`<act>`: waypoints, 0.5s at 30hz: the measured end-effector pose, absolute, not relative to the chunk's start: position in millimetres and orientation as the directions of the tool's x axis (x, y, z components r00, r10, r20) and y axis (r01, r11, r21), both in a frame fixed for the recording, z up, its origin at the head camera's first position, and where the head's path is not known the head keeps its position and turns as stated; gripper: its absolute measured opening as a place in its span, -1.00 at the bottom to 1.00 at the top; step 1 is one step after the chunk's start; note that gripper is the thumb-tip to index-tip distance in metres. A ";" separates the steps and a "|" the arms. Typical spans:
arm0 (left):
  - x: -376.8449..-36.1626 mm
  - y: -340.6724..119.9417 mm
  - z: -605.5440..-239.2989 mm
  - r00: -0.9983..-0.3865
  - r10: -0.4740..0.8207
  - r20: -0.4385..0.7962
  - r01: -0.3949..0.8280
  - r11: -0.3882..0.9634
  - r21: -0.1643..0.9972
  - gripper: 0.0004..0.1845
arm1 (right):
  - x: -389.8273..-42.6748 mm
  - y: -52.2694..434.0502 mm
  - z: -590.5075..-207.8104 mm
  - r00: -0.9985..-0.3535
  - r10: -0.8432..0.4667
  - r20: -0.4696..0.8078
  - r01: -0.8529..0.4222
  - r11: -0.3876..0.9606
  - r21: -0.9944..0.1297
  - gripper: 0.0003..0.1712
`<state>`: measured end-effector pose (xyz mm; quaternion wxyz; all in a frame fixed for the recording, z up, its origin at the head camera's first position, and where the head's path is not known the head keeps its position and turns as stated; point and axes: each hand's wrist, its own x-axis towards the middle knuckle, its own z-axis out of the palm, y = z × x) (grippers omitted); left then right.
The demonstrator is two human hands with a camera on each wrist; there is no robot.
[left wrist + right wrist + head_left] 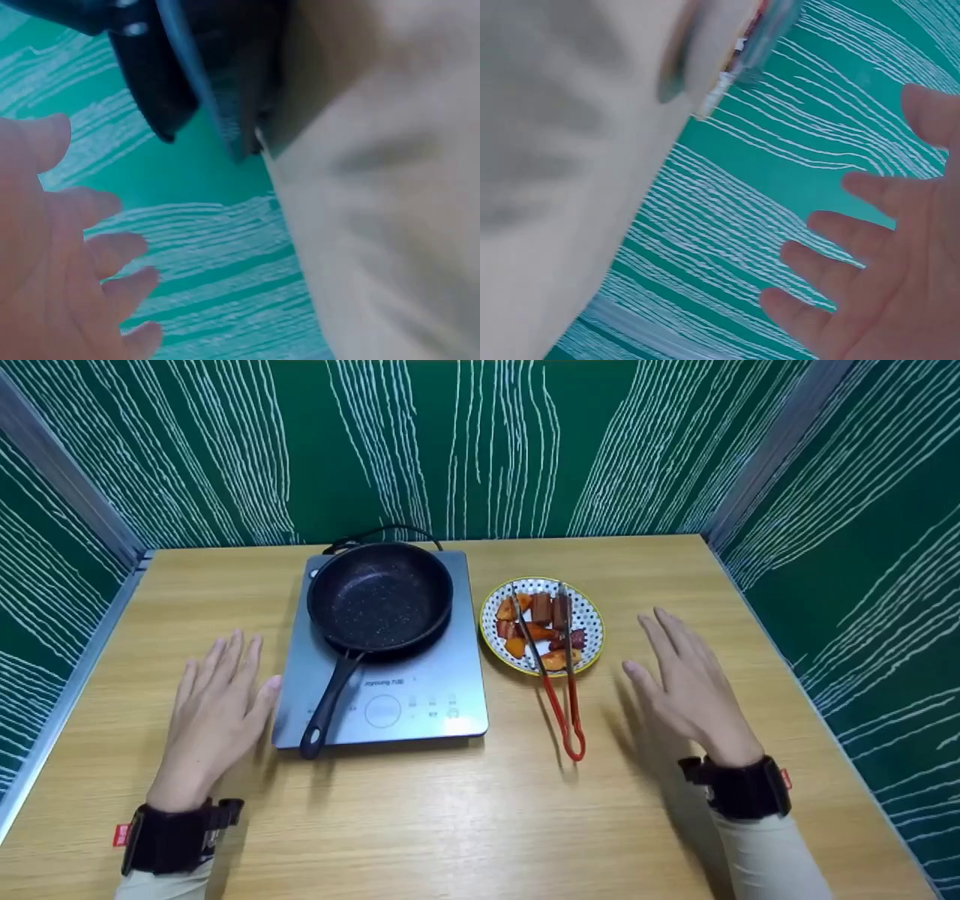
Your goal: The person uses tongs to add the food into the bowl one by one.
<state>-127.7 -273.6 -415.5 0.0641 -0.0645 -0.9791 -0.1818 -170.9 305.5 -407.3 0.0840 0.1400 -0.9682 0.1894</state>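
Both my hands are out flat over the table [480,825], nothing in either. My left hand [217,705] rests with fingers straight just beside the induction cooker [442,675], near the black handle of the frying pan [379,596], which sits empty on the cooker. My right hand [686,682] hovers with fingers spread and relaxed, a little to the right of the red tongs [562,697].

The tongs lie with their tips up on the dotted plate [592,619], across the pieces of sausage and carrot [536,630], handles trailing onto the table towards me. To do this well, I judge I should come at the red handles from the side, pinch them low near the joined end, and lift straight so the tips don't drag food off the plate.

The head view gives me the whole layout. My wrist cameras show only spread fingers [832,232] against the green striped wall, with a blurred edge of the table; the left one also catches the dark underside of the cooker, I think, too blurred to be sure.
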 end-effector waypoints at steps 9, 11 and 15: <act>-130.8 -245.5 -389.4 -0.981 0.117 0.153 0.170 0.899 0.403 -0.21 | -179.2 290.4 -383.7 -0.965 -0.219 0.144 -0.258 0.884 -0.389 -0.12; -130.6 -239.1 -384.8 -0.986 0.109 0.126 0.152 0.898 0.413 -0.18 | -181.2 286.0 -380.5 -0.968 -0.215 0.127 -0.248 0.882 -0.400 -0.12; -128.1 -227.1 -377.5 -0.993 0.103 0.059 0.119 0.890 0.441 -0.10 | -184.1 278.7 -375.6 -0.968 -0.220 0.120 -0.250 0.873 -0.419 -0.12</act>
